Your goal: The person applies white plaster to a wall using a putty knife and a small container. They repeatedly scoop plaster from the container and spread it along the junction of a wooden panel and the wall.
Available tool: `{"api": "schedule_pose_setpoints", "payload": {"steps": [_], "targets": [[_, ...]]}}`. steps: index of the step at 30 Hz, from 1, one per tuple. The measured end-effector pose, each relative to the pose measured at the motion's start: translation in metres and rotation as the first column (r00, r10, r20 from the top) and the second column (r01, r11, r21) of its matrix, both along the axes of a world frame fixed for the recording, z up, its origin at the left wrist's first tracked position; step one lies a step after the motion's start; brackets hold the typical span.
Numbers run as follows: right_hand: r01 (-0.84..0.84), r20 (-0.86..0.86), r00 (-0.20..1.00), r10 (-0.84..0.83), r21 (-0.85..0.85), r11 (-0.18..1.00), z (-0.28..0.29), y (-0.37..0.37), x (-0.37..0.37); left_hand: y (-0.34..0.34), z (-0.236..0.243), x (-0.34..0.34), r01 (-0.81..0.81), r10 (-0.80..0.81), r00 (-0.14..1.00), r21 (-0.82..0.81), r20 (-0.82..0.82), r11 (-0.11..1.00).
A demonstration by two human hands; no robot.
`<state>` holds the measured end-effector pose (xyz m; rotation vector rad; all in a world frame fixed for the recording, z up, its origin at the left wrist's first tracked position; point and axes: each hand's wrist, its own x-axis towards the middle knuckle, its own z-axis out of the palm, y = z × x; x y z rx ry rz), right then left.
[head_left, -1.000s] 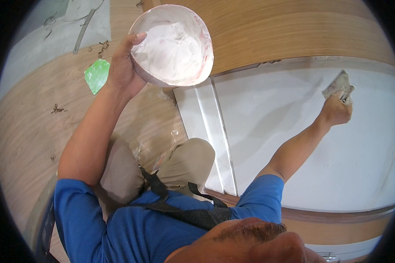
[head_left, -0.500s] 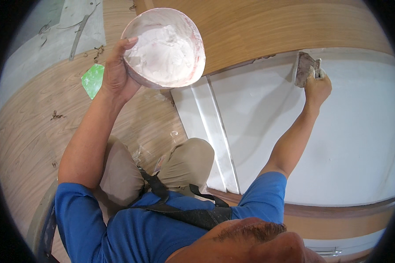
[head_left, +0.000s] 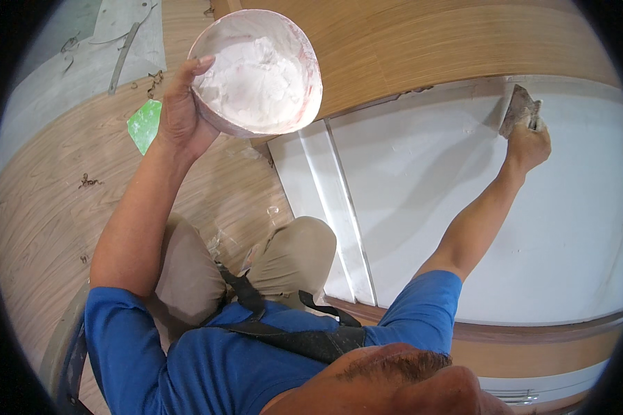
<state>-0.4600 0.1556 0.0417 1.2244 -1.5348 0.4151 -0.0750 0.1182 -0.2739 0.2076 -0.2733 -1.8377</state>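
My left hand (head_left: 187, 114) grips the near-left side of a round bowl (head_left: 310, 76), its thumb over the rim. White, paste-like filler (head_left: 259, 79) lies in the bowl, heaped toward the middle. Out to the right, my right hand (head_left: 529, 146) is closed on a putty knife (head_left: 519, 111) with a broad, stained blade. The blade rests against a white panel (head_left: 422, 207), close to its far edge where it meets a wood-grain panel (head_left: 450, 41). My right fingers are partly hidden behind the tool.
A green sheet (head_left: 144, 128) with white smears lies on the wood-look floor (head_left: 41, 200), left of my forearm. Farther off are a thin metal strip (head_left: 123, 59) and a few dark scraps (head_left: 86, 181). A white raised strip (head_left: 332, 207) borders the panel beside my knee.
My right hand has slid the putty knife to the right along the panel's far edge, and the blade has tilted. The bowl in my left hand has barely shifted.
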Motion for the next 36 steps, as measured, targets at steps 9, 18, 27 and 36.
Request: {"api": "schedule_pose_setpoints", "payload": {"steps": [9,18,27,36], "targets": [[-0.100,-0.163,0.966,0.201,0.479,0.872,-0.091,0.000,0.007,0.000,0.000,-0.001,0.022,-0.022,1.000,0.009,-0.007,1.000],[-0.022,-0.274,0.945,0.178,0.490,0.871,-0.078,-0.016,0.008,0.003,0.005,0.001,0.011,-0.012,1.000,0.000,0.007,1.000],[-0.014,-0.290,0.948,0.134,0.383,0.924,-0.022,-0.016,-0.001,0.000,-0.002,0.000,0.001,-0.001,1.000,0.026,-0.009,1.000],[-0.018,-0.273,0.956,0.107,0.307,0.952,0.015,-0.019,-0.009,0.000,-0.001,0.001,0.010,-0.009,1.000,0.020,-0.027,1.000]]}}
